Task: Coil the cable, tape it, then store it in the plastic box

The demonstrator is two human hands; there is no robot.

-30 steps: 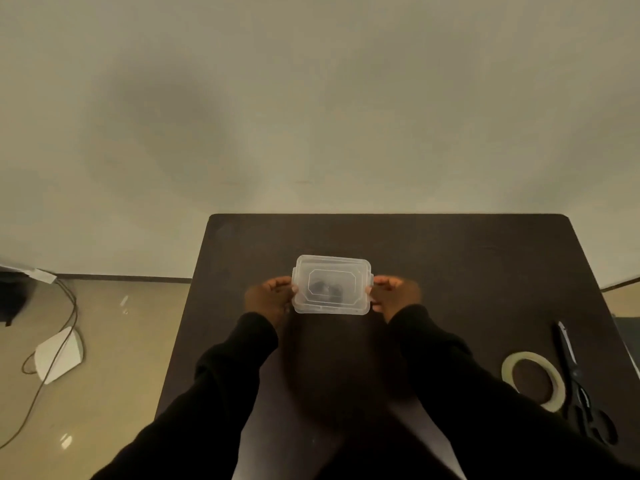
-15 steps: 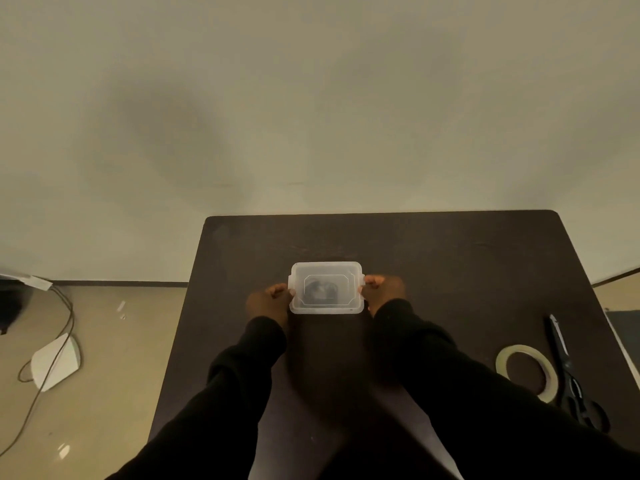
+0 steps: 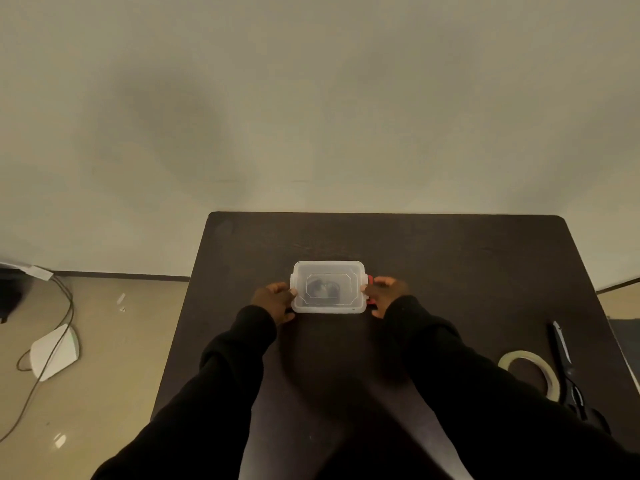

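A clear plastic box (image 3: 328, 270) with its lid on rests on the dark table (image 3: 450, 271), near the middle. Through the lid a dark coiled cable (image 3: 322, 287) shows dimly inside. My left hand (image 3: 273, 299) grips the box's left end and my right hand (image 3: 386, 294) grips its right end, fingers by a red latch (image 3: 370, 280). Black sleeves cover both arms.
A roll of pale tape (image 3: 531, 372) lies at the table's right side with black scissors (image 3: 568, 368) beside it near the edge. On the floor to the left lie a white device (image 3: 53, 351) and cables (image 3: 65, 306). A wall stands behind the table.
Both hands have pushed the closed box farther away across the table. My fingers have shifted on the end latches, and a red latch now shows at the right end.
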